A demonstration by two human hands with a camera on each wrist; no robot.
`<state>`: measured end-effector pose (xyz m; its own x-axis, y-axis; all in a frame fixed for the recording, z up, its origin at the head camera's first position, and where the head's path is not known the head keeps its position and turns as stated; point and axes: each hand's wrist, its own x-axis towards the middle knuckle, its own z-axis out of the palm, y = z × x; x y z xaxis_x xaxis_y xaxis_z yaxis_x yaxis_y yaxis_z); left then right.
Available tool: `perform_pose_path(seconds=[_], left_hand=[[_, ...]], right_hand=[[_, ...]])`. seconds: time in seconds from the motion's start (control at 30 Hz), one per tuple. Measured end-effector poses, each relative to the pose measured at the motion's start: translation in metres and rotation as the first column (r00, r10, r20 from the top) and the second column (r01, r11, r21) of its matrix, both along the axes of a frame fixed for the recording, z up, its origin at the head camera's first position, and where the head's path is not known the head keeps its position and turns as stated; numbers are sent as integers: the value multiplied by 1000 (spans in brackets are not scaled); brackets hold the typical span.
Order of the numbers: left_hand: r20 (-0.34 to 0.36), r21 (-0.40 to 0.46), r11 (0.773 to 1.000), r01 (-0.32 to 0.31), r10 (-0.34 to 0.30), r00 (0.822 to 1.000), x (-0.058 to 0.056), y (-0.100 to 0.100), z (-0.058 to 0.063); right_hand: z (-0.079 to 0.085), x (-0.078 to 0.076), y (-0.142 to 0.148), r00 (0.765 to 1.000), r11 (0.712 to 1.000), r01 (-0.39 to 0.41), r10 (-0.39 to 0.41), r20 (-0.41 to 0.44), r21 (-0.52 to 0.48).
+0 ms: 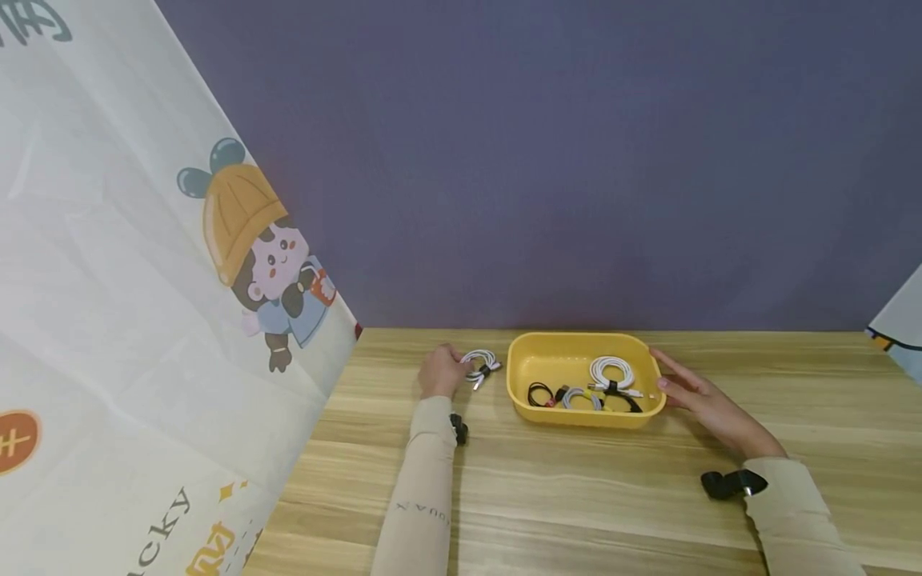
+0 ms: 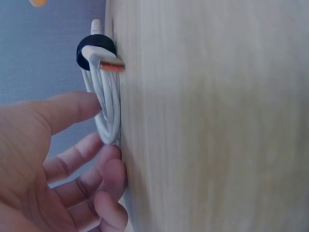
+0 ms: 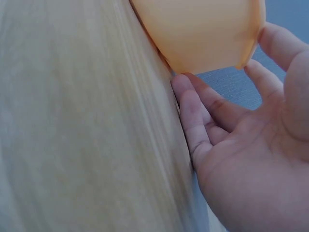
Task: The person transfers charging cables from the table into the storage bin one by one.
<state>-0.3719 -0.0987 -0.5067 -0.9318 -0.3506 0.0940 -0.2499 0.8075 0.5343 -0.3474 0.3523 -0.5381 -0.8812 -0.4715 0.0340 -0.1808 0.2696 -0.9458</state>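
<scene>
My left hand (image 1: 441,373) pinches a coiled white cable (image 1: 479,362) at the table, left of a yellow plastic basket (image 1: 533,414). A black strap (image 2: 96,46) binds the coil, and a connector with an orange edge (image 2: 111,65) sticks out beside it. In the left wrist view the thumb lies on the near side of the loops, with the other fingers behind and below. My right hand (image 1: 709,408) touches the basket's right end. Its thumb and fingers are spread along the outside and rim, and the right wrist view shows lower fingers beside the base.
Inside the basket lie a white coiled cable (image 1: 599,370), a grey one (image 1: 580,395) and a black one (image 1: 533,398), among other small cables. The wooden table (image 1: 547,480) meets a dark blue-grey wall (image 1: 547,176) behind. A printed white sheet (image 1: 130,304) borders the left side.
</scene>
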Motion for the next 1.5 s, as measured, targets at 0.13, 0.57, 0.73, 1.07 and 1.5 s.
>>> perform_pose_path(seconds=[0.13, 0.57, 0.73, 1.07, 1.5], left_hand=[[-5, -30, 999, -20, 20, 1000, 1, 2, 1], [-79, -61, 997, -50, 45, 996, 5, 5, 3], [-128, -17, 999, -38, 35, 991, 10, 3, 5], [-104, 215, 977, 1, 22, 994, 13, -7, 4], [-19, 608, 783, 132, -151, 988, 25, -18, 10]], right_hand=[[-1, -1, 0, 1000, 1000, -5, 5, -9, -6], [0, 1, -1, 1000, 1000, 5, -5, -6, -17], [-2, 0, -1, 1000, 1000, 2, -3, -13, -29], [-4, 0, 0, 1000, 999, -10, 9, -28, -40], [-5, -2, 0, 1000, 999, -4, 3, -20, -32]])
